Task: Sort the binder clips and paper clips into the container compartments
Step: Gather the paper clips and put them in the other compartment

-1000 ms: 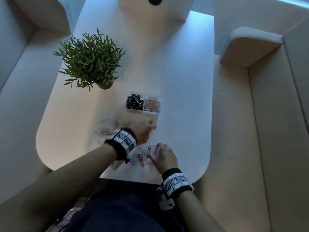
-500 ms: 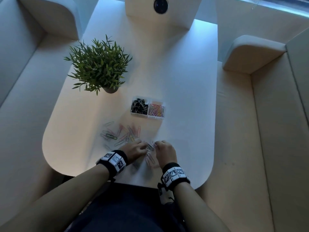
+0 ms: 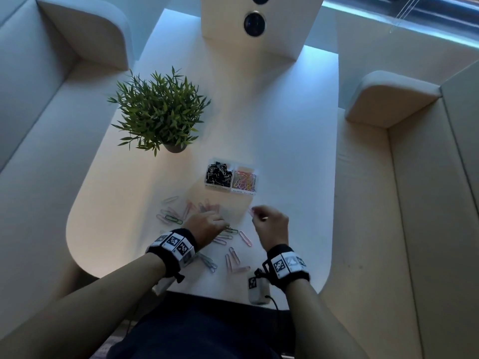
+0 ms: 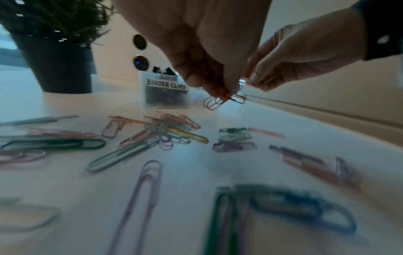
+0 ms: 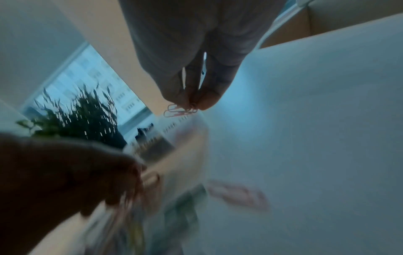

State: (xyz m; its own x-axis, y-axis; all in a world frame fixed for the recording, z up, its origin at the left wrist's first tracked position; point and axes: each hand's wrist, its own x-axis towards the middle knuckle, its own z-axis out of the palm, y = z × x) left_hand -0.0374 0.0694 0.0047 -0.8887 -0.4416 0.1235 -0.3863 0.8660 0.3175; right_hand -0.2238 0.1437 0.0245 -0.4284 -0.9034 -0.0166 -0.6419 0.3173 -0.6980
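While both hands' fingers pinch looped wire paper clips (image 4: 222,101) | clear container (image 3: 230,175) beyond.

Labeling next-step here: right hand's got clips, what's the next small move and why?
Probably carry the right hand forward over the container's right compartment and drop its pink clips there. That side already holds the coloured paper clips; the left side holds the binder clips.

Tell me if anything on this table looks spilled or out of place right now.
Yes: loose paper clips lie scattered across the table in front of the container, instead of in its compartment. Each hand pinches a few: the left hand low, the right hand raised. Nothing looks damaged.
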